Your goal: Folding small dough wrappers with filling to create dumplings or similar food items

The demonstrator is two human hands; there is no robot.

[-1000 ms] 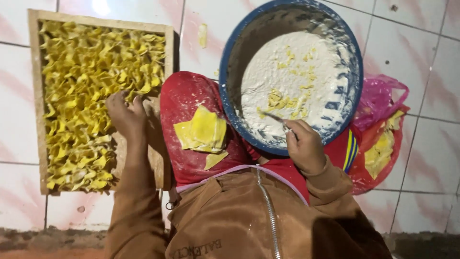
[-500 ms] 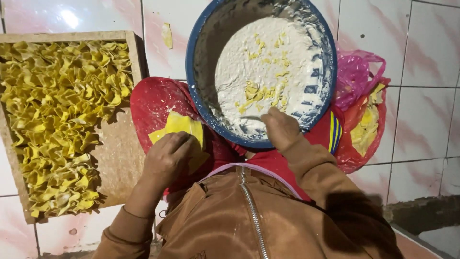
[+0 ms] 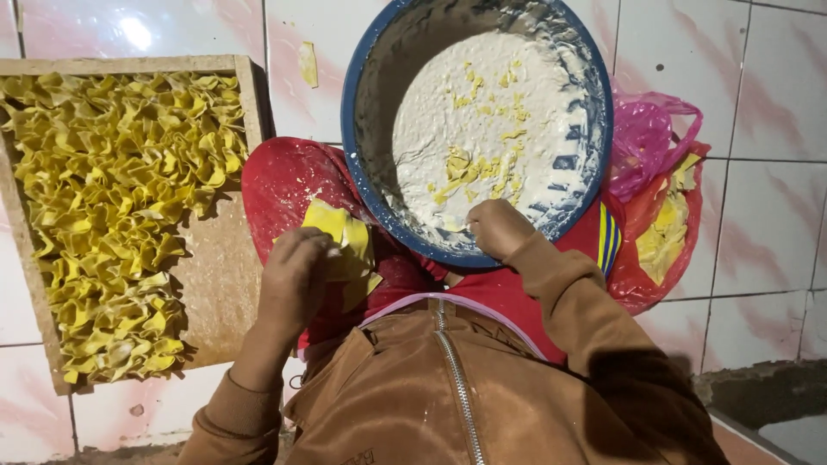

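My left hand (image 3: 295, 280) rests on a small stack of yellow dough squares (image 3: 343, 231) that lies on my red-clad knee (image 3: 284, 185), fingers curled over the top square. My right hand (image 3: 498, 228) is closed at the near rim of a big blue bowl (image 3: 362, 164). The bowl holds white filling (image 3: 482, 129) flecked with yellow bits. What the right fingers pinch is hidden. To the left stands a wooden tray (image 3: 226, 258) packed with several folded yellow dough pieces (image 3: 112, 207).
Red and pink plastic bags (image 3: 663, 198) holding more yellow dough lie right of the bowl. A scrap of yellow dough (image 3: 307, 64) lies on the white tiled floor above the tray. My brown zipped jacket (image 3: 448, 396) fills the bottom.
My left hand has left the wooden tray and come right onto the dough squares on my knee. My right hand has stayed at the bowl's near rim. The view has shifted.
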